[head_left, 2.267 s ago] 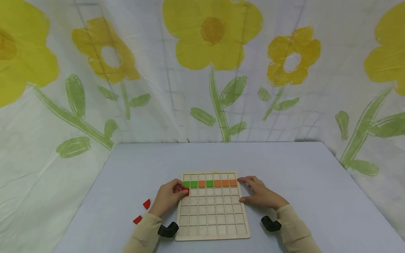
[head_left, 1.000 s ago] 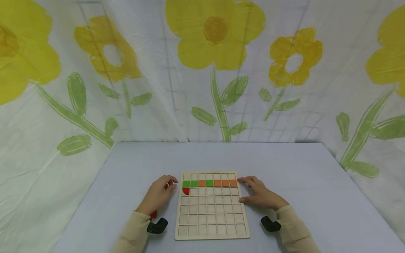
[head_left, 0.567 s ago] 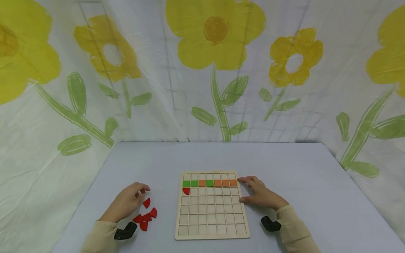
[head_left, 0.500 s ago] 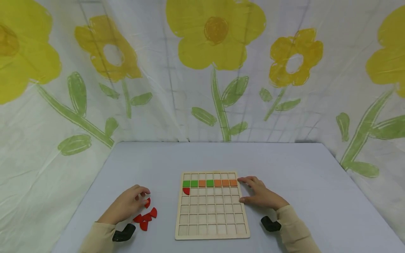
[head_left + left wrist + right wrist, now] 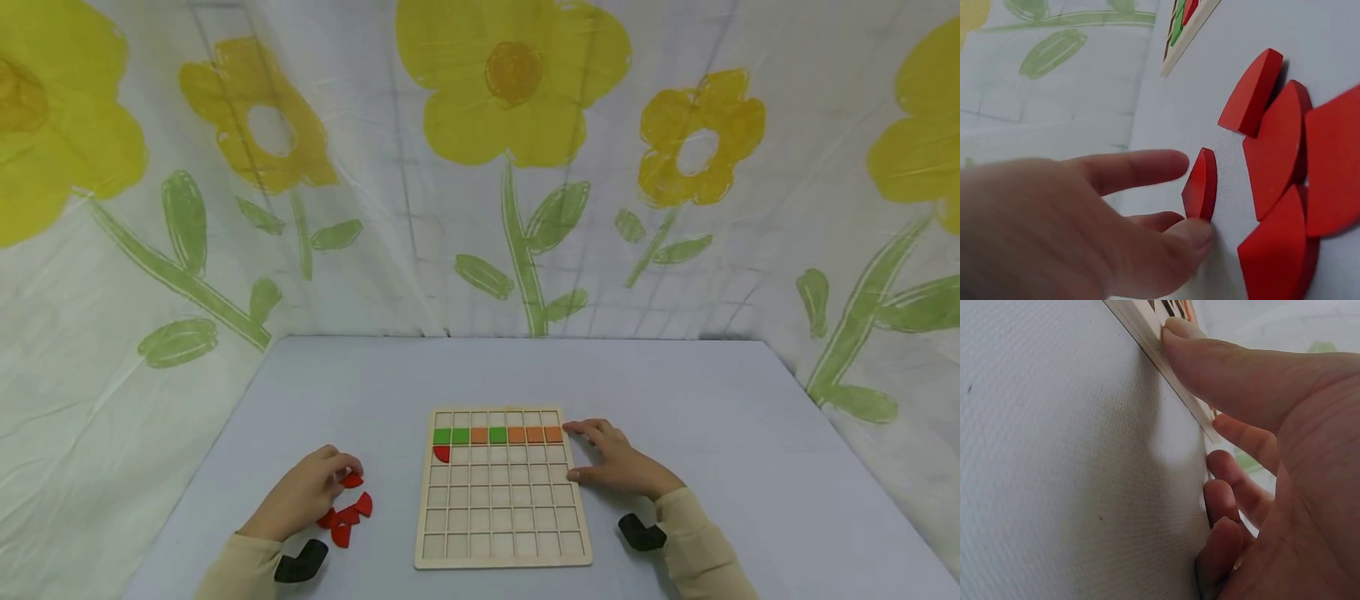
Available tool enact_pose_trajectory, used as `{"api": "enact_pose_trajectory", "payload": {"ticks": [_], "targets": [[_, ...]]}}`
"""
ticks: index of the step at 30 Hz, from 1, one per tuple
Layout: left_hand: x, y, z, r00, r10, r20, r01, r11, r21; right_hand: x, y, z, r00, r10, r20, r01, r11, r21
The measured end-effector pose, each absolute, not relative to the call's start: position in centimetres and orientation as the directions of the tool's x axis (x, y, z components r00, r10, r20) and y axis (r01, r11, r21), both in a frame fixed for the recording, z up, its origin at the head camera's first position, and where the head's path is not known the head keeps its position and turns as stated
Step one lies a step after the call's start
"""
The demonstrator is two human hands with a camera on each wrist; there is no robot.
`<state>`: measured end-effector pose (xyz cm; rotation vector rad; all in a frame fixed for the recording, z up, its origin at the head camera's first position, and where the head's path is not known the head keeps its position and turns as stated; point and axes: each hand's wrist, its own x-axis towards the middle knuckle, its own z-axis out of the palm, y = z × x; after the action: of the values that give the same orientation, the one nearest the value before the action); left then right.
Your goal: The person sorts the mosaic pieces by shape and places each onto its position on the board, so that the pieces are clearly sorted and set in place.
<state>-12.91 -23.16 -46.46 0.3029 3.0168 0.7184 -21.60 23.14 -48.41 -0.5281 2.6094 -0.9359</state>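
Note:
My left hand (image 5: pixel 300 493) pinches a red wedge-shaped piece (image 5: pixel 1200 187) by its lower end, between thumb and a finger, with the index fingertip close to its upper side. Several more red wedges (image 5: pixel 1272 147) lie just beside it on the table. My right hand (image 5: pixel 624 464) rests at the right edge of the wooden grid board (image 5: pixel 504 564); its thumb (image 5: pixel 1210 362) touches the rim and its fingers are relaxed. The second row of the board holds green squares (image 5: pixel 461 436) and orange squares (image 5: pixel 534 434). Below that row's left end sits one red wedge (image 5: pixel 442 454).
The white table (image 5: pixel 660 383) reaches back to a curtain (image 5: pixel 360 283) with yellow flowers. A black wrist device (image 5: pixel 302 562) is on the left wrist and another black device (image 5: pixel 642 532) on the right.
My left hand has set a red wedge in the board's third row, moved left to the loose wedges and taken hold of another, which has turned. The right hand has stayed put.

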Motion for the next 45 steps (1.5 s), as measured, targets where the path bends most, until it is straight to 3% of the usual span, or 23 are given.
{"api": "enact_pose_trajectory", "payload": {"ticks": [9, 16, 24, 29, 36, 45], "targets": [[-12.9, -22.9, -46.2, -0.988, 0.153, -0.028, 0.125, 0.888, 0.442, -21.6, 23.1, -48.5, -0.881, -0.442, -0.169, -0.230, 0.711, -0.664], [-13.3, -23.0, -46.8, -0.986, 0.163, 0.011, 0.153, 0.891, 0.427, -21.4, 23.1, -48.2, -0.880, -0.443, -0.172, -0.228, 0.711, -0.665], [-14.6, -21.4, -46.2, -0.994, 0.096, -0.052, 0.054, 0.843, 0.536, -21.5, 23.0, -48.2, -0.882, -0.438, -0.173, -0.230, 0.721, -0.653], [-15.5, -19.8, -45.8, -0.985, 0.171, 0.023, 0.155, 0.822, 0.547, -21.6, 23.0, -48.5, -0.886, -0.431, -0.173, -0.221, 0.719, -0.659], [-16.8, -17.1, -46.2, -0.930, 0.342, 0.137, 0.364, 0.794, 0.486, -21.6, 23.1, -48.7, -0.884, -0.432, -0.180, -0.217, 0.719, -0.661], [-18.2, -13.4, -46.3, -0.900, 0.408, 0.154, 0.431, 0.779, 0.456, -21.7, 23.2, -48.8, -0.882, -0.442, -0.164, -0.239, 0.719, -0.653]]}}
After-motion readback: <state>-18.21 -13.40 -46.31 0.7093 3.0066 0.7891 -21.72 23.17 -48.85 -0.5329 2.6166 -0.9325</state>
